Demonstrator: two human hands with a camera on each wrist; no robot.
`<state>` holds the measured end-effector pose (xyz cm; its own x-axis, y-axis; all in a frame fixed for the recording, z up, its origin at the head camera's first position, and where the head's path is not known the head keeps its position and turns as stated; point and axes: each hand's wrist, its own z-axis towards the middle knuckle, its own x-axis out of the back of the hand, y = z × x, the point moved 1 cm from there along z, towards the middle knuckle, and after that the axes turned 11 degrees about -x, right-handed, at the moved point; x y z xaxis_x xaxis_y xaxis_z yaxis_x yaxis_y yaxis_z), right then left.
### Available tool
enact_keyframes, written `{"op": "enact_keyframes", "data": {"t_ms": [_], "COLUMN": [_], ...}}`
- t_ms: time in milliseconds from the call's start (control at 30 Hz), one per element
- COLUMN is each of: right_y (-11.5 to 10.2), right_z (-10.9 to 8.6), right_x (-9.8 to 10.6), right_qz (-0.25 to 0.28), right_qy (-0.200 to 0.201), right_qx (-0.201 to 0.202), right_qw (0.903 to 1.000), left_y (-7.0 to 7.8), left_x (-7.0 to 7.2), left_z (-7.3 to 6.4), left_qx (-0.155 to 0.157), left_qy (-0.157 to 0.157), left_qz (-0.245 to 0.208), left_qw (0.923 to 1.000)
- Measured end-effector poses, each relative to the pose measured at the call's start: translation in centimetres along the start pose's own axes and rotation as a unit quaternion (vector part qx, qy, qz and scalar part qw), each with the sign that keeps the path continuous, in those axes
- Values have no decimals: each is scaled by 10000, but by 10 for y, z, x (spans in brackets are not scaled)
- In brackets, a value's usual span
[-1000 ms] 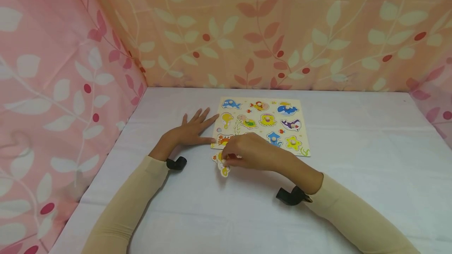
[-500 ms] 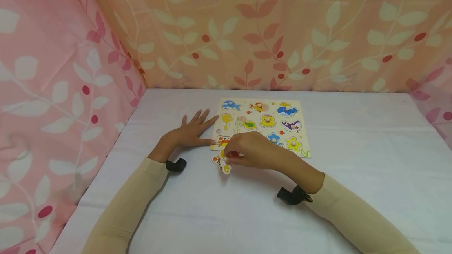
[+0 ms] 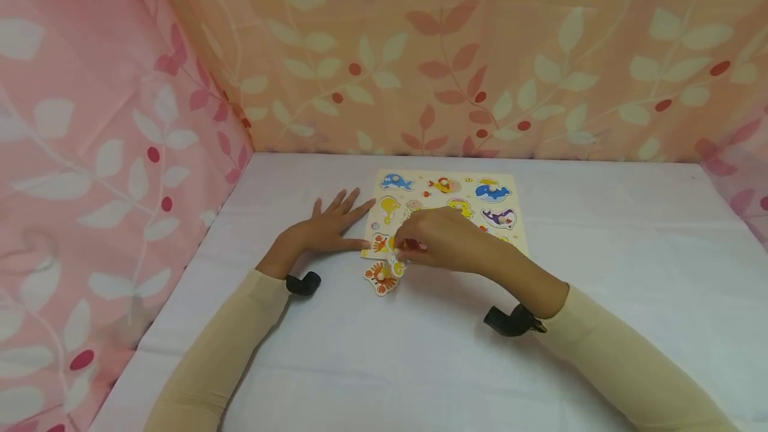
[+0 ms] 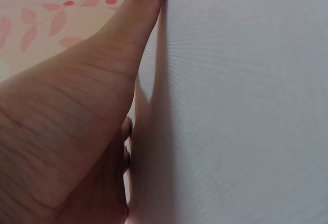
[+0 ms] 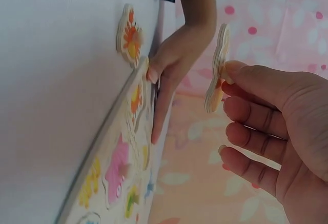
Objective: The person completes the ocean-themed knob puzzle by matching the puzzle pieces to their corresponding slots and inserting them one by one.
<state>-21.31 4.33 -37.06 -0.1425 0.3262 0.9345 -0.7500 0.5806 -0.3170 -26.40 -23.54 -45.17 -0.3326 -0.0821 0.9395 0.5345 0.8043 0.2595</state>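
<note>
A wooden knob puzzle board with sea animals lies on the table. My left hand rests flat beside it, fingers spread, with fingertips and thumb at its left edge. Above the board's front edge, my right hand pinches a yellow seahorse puzzle piece by its knob. The right wrist view shows that seahorse piece edge-on between thumb and fingers, raised off the board. An orange crab puzzle piece lies on the table just in front of the board. My right hand hides part of the board.
The white-covered table extends around the board. Patterned cloth stands behind it, and pink cloth rises on the left. Black cameras are worn on both wrists.
My right hand has raised the seahorse piece and moved it slightly right and toward the board. The crab piece beneath now shows more fully. My left hand stays in place.
</note>
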Motion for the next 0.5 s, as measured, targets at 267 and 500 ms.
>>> {"op": "enact_keyframes", "data": {"t_ms": [267, 500], "right_y": [17, 30], "right_z": [13, 27], "right_x": [14, 16], "right_qz": [-158, -171], "right_qy": [-125, -199], "right_qx": [-333, -533], "right_qw": [9992, 9982], "left_y": [1, 4], "left_x": [2, 5], "left_z": [1, -1], "left_qx": [17, 49], "left_qy": [74, 121], "left_qz": [46, -49], "left_qw": [10000, 9999]}}
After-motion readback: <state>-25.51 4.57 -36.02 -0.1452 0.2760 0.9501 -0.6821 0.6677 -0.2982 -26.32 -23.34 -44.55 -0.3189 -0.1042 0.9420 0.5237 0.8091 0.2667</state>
